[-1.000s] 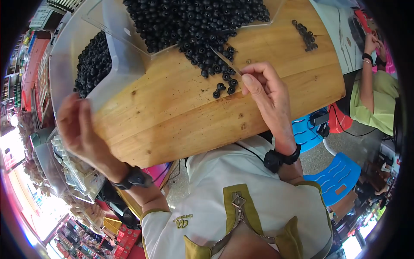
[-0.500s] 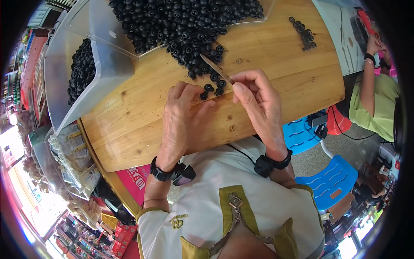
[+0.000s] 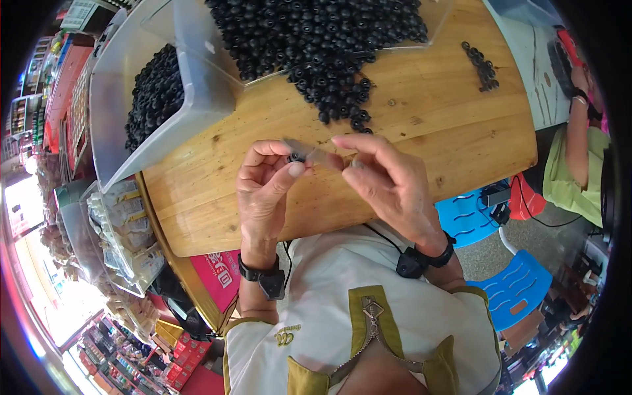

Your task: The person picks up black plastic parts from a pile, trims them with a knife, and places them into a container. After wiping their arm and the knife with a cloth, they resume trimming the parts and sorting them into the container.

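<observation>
Between the thumb and fingers of my left hand (image 3: 263, 191) is a small black round piece (image 3: 296, 157) with a hollow centre. My right hand (image 3: 395, 191) is closed on a small knife (image 3: 322, 157), its narrow blade smeared by motion and lying against or just over the black piece. Whether the blade touches it I cannot tell. Both hands are above the near half of the wooden table (image 3: 197, 204). Beyond them, a heap of similar black pieces (image 3: 329, 79) spills from a clear plastic container onto the wood.
To the left stands a clear plastic bin (image 3: 187, 99) partly filled with black pieces. A short cluster of black pieces (image 3: 480, 66) lies at the far right of the table. Blue stools (image 3: 513, 289) stand at the right, and a person in a green top (image 3: 573, 164) works beyond.
My left hand has lifted a black piece off the table and turned it upward. My right hand has brought the knife from the heap's edge to that piece. The view has shifted slightly.
</observation>
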Demonstrator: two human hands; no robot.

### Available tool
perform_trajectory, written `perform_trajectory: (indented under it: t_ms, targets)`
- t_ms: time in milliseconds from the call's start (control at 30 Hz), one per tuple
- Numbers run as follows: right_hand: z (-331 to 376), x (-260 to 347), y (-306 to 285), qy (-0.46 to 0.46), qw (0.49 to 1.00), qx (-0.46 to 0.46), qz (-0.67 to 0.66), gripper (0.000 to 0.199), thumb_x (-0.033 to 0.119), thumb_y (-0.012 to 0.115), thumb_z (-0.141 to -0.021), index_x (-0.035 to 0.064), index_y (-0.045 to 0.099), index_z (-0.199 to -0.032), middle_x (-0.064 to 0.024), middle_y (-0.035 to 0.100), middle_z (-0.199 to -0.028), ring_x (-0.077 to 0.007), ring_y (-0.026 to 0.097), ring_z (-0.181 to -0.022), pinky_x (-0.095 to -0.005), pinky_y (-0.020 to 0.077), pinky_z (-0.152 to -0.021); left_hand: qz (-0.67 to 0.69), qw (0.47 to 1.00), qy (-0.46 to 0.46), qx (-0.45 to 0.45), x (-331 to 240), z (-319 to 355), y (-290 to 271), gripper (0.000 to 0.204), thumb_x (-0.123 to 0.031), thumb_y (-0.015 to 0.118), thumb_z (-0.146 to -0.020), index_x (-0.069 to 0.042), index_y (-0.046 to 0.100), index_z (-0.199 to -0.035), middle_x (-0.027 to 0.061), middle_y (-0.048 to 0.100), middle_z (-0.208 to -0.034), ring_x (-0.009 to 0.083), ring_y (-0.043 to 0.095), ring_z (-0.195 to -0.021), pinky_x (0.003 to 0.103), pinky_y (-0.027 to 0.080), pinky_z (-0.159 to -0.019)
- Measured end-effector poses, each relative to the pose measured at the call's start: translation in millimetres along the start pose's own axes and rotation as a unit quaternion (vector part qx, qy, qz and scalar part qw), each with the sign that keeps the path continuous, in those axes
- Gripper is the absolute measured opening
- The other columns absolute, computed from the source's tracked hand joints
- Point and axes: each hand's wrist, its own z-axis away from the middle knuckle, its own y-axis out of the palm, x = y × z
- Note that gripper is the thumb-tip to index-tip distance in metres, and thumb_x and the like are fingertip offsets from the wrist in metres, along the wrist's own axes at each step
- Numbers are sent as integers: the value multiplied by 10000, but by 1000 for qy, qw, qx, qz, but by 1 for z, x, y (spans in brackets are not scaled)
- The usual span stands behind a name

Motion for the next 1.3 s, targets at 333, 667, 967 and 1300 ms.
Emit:
perform_trajectory:
  t_ms: [333,667,967,1300]
  targets:
    - [-7,3,34,-135,985,64,82,541,95,715,-872,100,535,-1382,-76,675,-983,-118,562,-677,-253,502,-611,127,992,11,-13,1,8,-12,259,-18,695,-872,-6,605,-1114,88,679,-1003,153,665,-900,282,550,-835]
    - [-9,11,35,-132,982,79,106,333,73,693,-889,36,602,-1207,-76,699,-931,-112,640,-740,-255,524,-648,95,993,60,-31,3,10,-18,296,-47,713,-870,5,599,-1138,93,667,-1068,157,651,-951,295,526,-868]
    - [-16,12,38,-131,985,63,89,215,97,682,-908,16,617,-1097,-73,695,-900,-110,629,-694,-245,502,-612,105,993,61,3,4,14,-24,419,-142,795,-820,25,571,-1132,120,623,-1111,190,619,-1007,318,507,-892]
    - [-9,13,36,-131,983,80,97,223,103,673,-910,18,626,-1111,-73,692,-907,-134,634,-701,-262,508,-621,116,991,69,8,6,17,-21,335,-71,742,-815,11,572,-1091,122,599,-1062,184,591,-976,303,496,-860]
